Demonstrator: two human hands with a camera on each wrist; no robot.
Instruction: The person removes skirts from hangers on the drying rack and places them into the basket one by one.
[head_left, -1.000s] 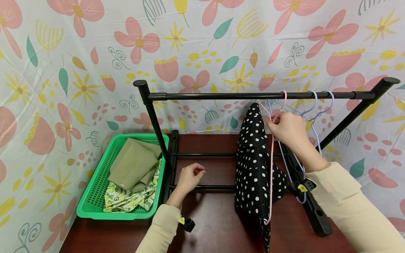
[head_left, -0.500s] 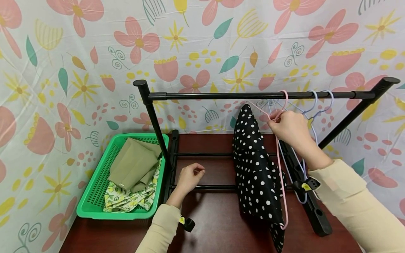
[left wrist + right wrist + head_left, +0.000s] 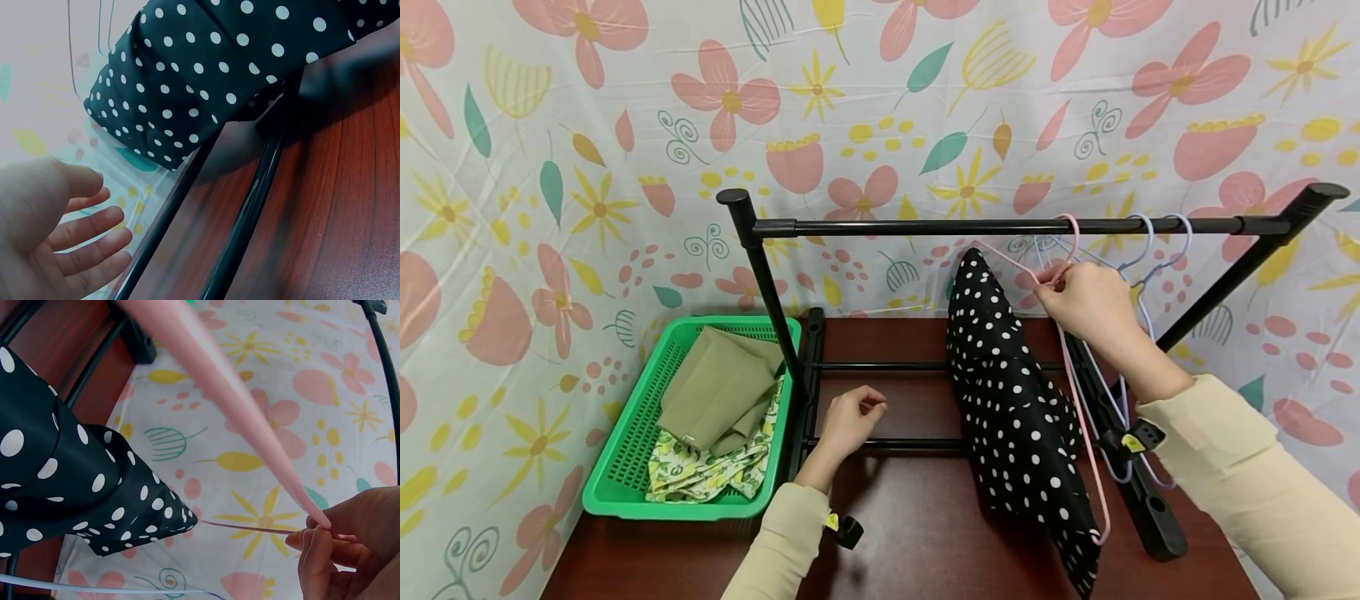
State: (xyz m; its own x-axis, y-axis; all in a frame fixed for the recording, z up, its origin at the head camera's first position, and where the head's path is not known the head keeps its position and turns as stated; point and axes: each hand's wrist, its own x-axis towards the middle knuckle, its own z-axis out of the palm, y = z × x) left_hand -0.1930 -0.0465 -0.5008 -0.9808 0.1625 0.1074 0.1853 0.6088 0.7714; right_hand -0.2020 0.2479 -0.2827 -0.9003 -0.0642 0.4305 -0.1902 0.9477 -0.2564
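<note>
A pink hanger (image 3: pixel 1086 446) hangs by its hook on the black rack's top rail (image 3: pixel 910 227). My right hand (image 3: pixel 1093 304) pinches it just below the hook, thumb against fingertips. Black cloth with white polka dots (image 3: pixel 1011 400) hangs from the hanger's lower bar, its far corner near the hanger's shoulder. In the right wrist view, the pink hanger (image 3: pixel 250 415) runs into the pinching fingers (image 3: pixel 317 550). My left hand (image 3: pixel 850 421) hovers over the table to the left of the cloth, fingers loosely bent and holding nothing. The left wrist view shows the dotted cloth (image 3: pixel 206 69) beyond that hand, apart from it.
Two lavender hangers (image 3: pixel 1142 242) hang on the rail to the right. A green basket (image 3: pixel 621 467) at left holds folded olive cloth (image 3: pixel 718 387) and lemon-print fabric (image 3: pixel 700 471). The rack's lower bars (image 3: pixel 887 367) cross the brown table (image 3: pixel 910 533). A floral curtain stands behind.
The pink hanger and dotted cloth have turned: the near end swung right and the far end swung left. My right wrist shifted slightly right. My left hand stayed still.
</note>
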